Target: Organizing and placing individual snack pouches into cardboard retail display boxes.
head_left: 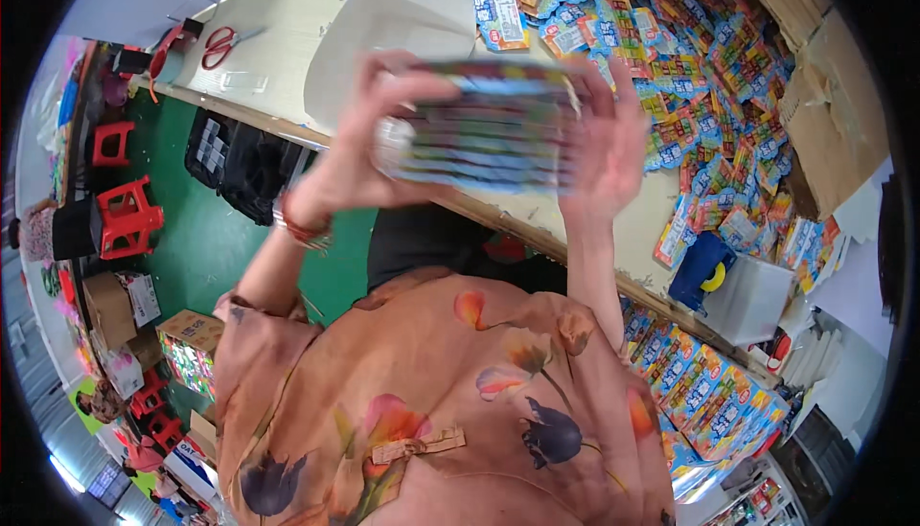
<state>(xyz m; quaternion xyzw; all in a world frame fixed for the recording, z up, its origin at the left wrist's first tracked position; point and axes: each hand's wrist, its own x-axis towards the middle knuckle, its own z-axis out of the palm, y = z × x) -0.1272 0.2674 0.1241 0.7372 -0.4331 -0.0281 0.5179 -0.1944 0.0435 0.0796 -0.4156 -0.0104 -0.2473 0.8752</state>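
A striped, box-shaped stack of colourful packs is held up over the table's near edge, blurred by motion. Its layers run side to side in dark, green and bluish bands. My left hand, with a red bracelet at the wrist, grips the stack's left end, fingers bent over the top. At the opposite end my right hand presses against the side with its fingers upright. A shiny whitish patch shows by the left palm; I cannot make out what it is.
Many flat colourful card packs lie heaped on the right of the table, beside a cardboard flap. A blue tape dispenser sits near them. Red-handled scissors lie far left. Below right are stacked display boxes; red stools stand left.
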